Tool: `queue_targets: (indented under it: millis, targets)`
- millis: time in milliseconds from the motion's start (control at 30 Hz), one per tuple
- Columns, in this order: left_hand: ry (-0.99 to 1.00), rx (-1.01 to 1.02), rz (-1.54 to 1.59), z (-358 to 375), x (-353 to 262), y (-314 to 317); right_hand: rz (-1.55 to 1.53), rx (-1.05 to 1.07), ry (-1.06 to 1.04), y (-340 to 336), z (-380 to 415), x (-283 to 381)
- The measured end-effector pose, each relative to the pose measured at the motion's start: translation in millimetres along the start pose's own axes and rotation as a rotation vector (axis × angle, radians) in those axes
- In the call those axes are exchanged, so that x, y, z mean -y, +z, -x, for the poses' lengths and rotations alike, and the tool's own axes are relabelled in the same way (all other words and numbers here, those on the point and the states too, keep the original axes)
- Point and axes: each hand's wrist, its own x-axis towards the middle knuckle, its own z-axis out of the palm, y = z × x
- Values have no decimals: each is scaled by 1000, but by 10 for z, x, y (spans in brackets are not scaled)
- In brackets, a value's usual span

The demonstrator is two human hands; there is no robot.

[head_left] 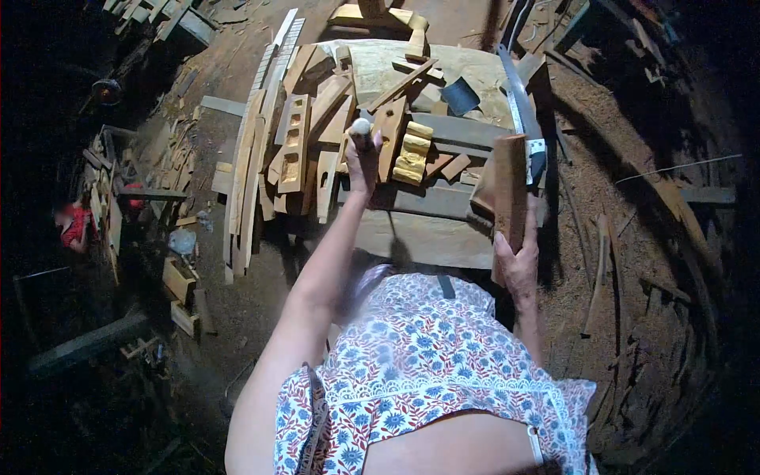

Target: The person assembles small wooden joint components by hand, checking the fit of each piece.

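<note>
In the head view, my left hand (364,165) is raised over the workbench (423,237), its fingers wrapped round an upright handle-like thing with a pale round end (361,127); its lower part is hidden. My right hand (518,265) grips the lower end of a thick brown wooden block (509,186), held lengthwise at the bench's right side. Right behind the block lies a handsaw (518,95), blade pointing away. Near my left hand are a yellow carved wood piece (413,154) and a wooden bar with several cut recesses (294,146).
Long thin strips (257,166) line the bench's left edge. A dark bent sheet (461,96) lies among offcuts at the back. Wood scraps, sawdust and a plastic bag (183,241) cover the ground. A person in red (75,226) is at the far left.
</note>
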Motion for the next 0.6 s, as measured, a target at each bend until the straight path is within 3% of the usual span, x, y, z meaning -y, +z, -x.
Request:
queue_targets:
  millis: [67,133,200,333,400,467,533,600]
  targets:
    - [-68,69,270,50,-22,68,8,-206,-34,111,90,211]
    - [-76,102,469,118,-74,88,160,-175,-104,208,16,194]
    - [-5,148,246,132,-15,60,266,-140,-209,472,-87,206]
    - [0,201,346,138,-62,28,472,-68,-410,1018,-293,336]
    - [-359,310,894,104,-23,71,359,202,-110,1148,-324,598]
    - [-32,348,520,147,192,18,373,222,-118,1090,-272,863]
    - [45,340,333,115,39,-168,238,-73,-256,1026,-169,1093]
    - [71,342,401,128,105,-131,-382,-312,-74,1243,-157,536]
